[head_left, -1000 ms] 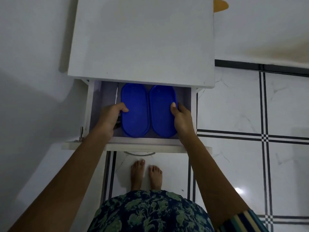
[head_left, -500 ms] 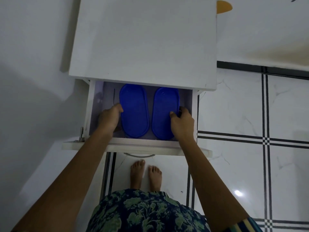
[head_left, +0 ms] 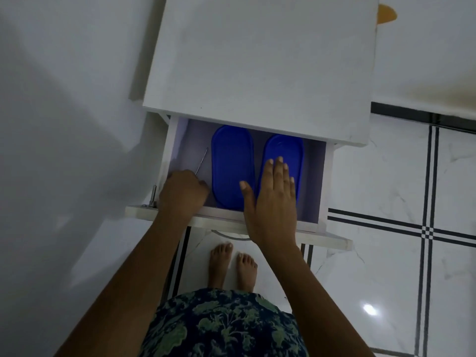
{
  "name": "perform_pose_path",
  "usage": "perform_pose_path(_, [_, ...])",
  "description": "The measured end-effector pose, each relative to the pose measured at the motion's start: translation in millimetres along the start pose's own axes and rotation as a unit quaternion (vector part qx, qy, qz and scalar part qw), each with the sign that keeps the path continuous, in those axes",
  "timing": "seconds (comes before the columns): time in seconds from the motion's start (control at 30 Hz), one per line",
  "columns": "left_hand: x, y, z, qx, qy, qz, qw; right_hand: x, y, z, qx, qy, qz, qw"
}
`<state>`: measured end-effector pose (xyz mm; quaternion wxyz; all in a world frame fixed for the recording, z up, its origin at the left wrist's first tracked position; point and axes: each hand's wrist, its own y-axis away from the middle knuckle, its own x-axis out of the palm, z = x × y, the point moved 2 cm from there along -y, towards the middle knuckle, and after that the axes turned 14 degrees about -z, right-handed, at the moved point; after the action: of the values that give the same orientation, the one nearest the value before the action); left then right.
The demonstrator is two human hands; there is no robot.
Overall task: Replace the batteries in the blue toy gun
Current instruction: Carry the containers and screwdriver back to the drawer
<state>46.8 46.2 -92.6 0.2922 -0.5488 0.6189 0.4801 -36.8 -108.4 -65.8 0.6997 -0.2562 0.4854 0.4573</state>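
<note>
The blue toy gun is not in view. An open white drawer point(head_left: 323, 184) holds two blue oval lidded containers side by side, the left container point(head_left: 230, 155) and the right container point(head_left: 283, 148). My left hand point(head_left: 181, 194) is curled into a fist at the drawer's left front corner. A thin metal tool point(head_left: 203, 161) sticks out of the fist towards the back; its handle is hidden. My right hand point(head_left: 273, 197) is flat with fingers spread, lying over the near half of the right container.
The white cabinet top point(head_left: 257, 60) overhangs the back of the drawer. A white wall stands to the left. My bare feet point(head_left: 231, 264) are on the white tiled floor point(head_left: 386, 253) below the drawer front. An orange object point(head_left: 386, 12) peeks out behind the cabinet.
My right hand let go of the right container's edge and now lies flat on its lid. The containers have moved slightly apart. My left hand drew back to the left corner, closed.
</note>
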Motion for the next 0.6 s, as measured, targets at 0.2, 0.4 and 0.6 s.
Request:
perform_pose_path(0.2, [-18.3,55.7,1.0,0.235,0.051,-0.139,0.961,-1.5,27.4,-17.5,-0.055,0.076,-0.085,0.992])
perform_pose_path(0.4, [3.0,63.8,9.4,0.27,-0.079,-0.177,0.943,-1.0,22.7,-18.3,-0.096,0.116,-0.143,0.978])
perform_pose_path(0.6, [2.7,29.1,-11.5,0.298,-0.081,-0.251,0.917,-3.3,-16.9,-13.9,-0.105,0.106,-0.213,0.966])
